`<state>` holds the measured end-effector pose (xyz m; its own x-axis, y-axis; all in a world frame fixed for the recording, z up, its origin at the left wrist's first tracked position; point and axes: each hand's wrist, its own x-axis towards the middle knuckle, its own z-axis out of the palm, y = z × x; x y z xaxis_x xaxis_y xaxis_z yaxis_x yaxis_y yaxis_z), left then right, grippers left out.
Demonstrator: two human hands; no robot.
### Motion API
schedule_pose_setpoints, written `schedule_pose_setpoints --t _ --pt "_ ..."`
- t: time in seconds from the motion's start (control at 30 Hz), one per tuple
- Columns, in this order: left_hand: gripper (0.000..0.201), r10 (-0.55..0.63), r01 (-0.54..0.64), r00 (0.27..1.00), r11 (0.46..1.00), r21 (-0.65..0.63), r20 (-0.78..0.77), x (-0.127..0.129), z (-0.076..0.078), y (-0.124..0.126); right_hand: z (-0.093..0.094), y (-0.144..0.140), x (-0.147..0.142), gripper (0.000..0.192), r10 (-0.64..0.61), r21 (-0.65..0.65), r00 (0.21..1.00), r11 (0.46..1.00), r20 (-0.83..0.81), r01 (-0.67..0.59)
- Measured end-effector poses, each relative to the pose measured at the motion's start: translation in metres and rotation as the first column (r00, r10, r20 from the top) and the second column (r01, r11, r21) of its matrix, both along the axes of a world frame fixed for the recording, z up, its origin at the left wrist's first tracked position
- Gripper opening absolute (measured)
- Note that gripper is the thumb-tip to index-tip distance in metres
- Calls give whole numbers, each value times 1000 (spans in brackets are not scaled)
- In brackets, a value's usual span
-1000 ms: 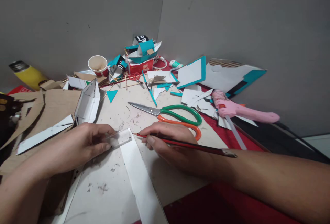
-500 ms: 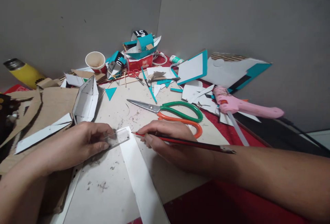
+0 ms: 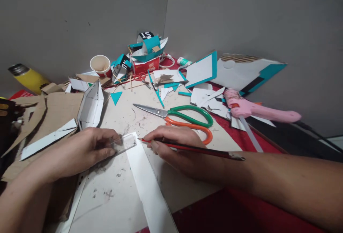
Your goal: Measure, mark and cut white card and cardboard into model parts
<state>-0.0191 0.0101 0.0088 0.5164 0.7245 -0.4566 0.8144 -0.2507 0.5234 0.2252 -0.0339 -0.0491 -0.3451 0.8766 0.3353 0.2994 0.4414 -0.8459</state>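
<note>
Between the thumb and fingers of my left hand is a small clear plastic piece, perhaps a ruler; its free end lies across the far end of a white paper strip. My right hand grips a red and black pencil. The pencil's tip is close to the strip's far right corner; I cannot tell whether it touches. Scissors with one green and one orange handle lie just beyond my right hand, blades pointing left.
A pink glue gun with its stick and cord lies at right. Cardboard and a folded white paper form are on the left. A paper cup, a yellow bottle and a teal paper boat stand at the back among scraps.
The view has shifted slightly, so most things sit a little further right. Both hands keep nearly the same pose and hold the same things.
</note>
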Motion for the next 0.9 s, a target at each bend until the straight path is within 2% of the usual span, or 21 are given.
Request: schedule_pose_setpoints --t 0.1,0.7,0.9 --pt "22 -37 35 998 999 -37 -56 0 1 0 -1 0 0 20 -4 -8 1000 1000 3 4" --pt "24 -37 34 997 998 -46 -70 3 4 -1 -5 1 -1 23 21 48 1000 999 17 -21" --pt "24 -35 34 998 999 -34 -56 1 1 0 -2 2 1 22 78 72 996 994 51 -82"
